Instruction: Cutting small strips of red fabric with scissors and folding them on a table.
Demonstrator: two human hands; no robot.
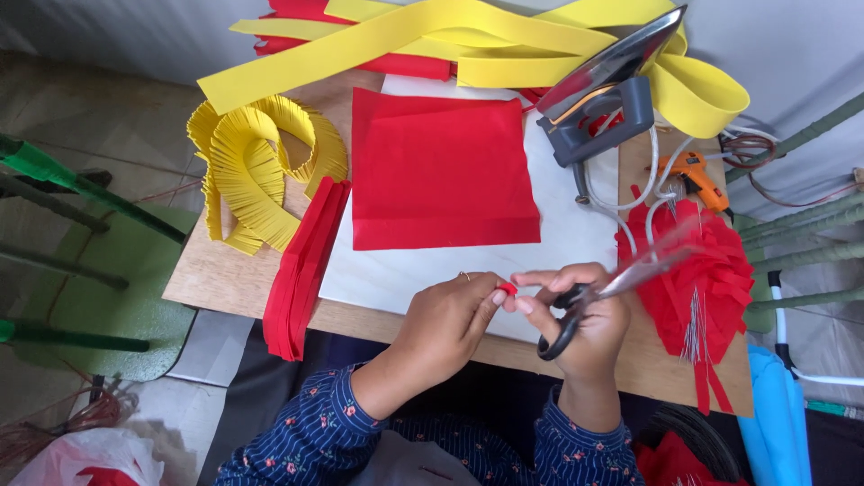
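Left hand (445, 324) pinches a small red scrap (508, 289) between fingertips, just above the desk (220, 279) edge; right hand (585, 319) closed through the loops of black-handled scissors (594, 301), blades pointing away to the right, index fingertip touching the scrap. Best kept pinched firmly, well short of the blades, clear of the red square sheet (441, 171) and the red fringed pom-pom (706, 279).

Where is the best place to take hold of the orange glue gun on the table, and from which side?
Probably by its handle. The orange glue gun lies flat at the right end of the table, partly under white cords. Coming from the right edge seems easiest, since the iron and the cords crowd its left side.
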